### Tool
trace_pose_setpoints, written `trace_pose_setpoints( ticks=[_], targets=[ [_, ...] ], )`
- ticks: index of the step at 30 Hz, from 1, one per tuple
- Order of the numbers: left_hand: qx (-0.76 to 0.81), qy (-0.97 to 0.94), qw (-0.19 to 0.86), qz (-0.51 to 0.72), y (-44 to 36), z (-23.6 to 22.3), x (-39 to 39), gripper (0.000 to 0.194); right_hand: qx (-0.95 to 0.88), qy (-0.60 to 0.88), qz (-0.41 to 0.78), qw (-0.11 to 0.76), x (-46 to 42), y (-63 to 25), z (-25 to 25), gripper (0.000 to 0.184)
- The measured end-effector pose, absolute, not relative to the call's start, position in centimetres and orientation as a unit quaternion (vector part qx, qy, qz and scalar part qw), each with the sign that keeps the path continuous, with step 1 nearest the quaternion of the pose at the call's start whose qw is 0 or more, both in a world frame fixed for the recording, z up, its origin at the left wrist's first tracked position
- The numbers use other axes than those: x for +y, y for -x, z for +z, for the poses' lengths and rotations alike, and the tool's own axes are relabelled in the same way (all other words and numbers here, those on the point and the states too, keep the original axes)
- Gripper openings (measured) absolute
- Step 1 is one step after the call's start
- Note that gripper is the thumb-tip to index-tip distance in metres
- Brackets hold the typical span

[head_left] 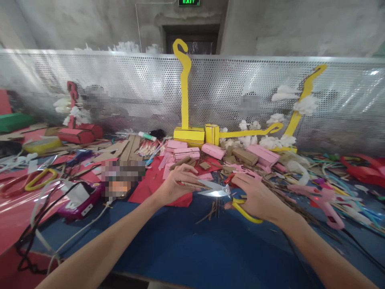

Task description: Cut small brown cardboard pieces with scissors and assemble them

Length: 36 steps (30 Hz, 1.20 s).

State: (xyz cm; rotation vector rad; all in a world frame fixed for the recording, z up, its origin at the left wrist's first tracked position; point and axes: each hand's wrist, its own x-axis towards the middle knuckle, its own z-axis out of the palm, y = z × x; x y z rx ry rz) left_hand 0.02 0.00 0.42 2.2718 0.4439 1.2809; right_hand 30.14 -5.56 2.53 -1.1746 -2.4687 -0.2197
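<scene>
Forearms, both cut off by the lower edge of the view, reach across a blue tabletop. Over its middle the right hand grips scissors; a yellow loop shows below the hand, while the red part of the handle is largely covered by fingers. The blades stand parted, pointing at the left hand, which pinches a thin brown strip. Fingers hide much of that strip, and whether a blade touches it is hard to tell. Loose brown slivers lie beneath the scissors. A red sheet runs partly under the left hand. Farther right lies a pink glue gun, its black cord leaving the view. Pink blocks crowd together beyond the hands, some overlapped. Behind them rises a yellow hooked shape. Next comes a perforated metal panel, which hides the lower part of a dark doorway. An exit sign is clipped by the upper edge.
</scene>
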Motion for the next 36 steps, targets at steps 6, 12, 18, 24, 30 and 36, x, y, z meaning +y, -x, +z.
trace_pose_setpoints(
  ticks=[6,12,18,24,30,36],
  targets=[
    [0.180,-0.824,0.279,0.459,-0.1,0.6,-0.4,0.018,-0.891,0.396,-0.086,0.205,-5.8,-30.2,2.7,0.030],
    [0.185,-0.819,0.300,0.453,-0.3,0.8,-0.9,0.019,-0.894,0.373,-0.088,0.234,-6.0,-30.2,3.0,0.025],
    [0.168,-0.821,0.294,0.461,-0.3,1.1,-1.1,0.021,-0.897,0.359,-0.094,0.241,-5.8,-30.2,3.0,0.026],
    [0.167,-0.821,0.272,0.473,-0.5,0.6,-0.9,0.020,-0.892,0.358,-0.103,0.256,-5.3,-30.5,2.2,0.028],
    [0.186,-0.825,0.218,0.487,-0.3,0.8,-0.8,0.032,-0.811,0.471,-0.098,0.334,-4.8,-30.3,2.5,0.033],
    [0.261,-0.804,0.211,0.490,-0.5,1.1,-1.2,0.055,-0.786,0.503,-0.046,0.357,-4.6,-30.1,2.5,0.025]
  ],
)
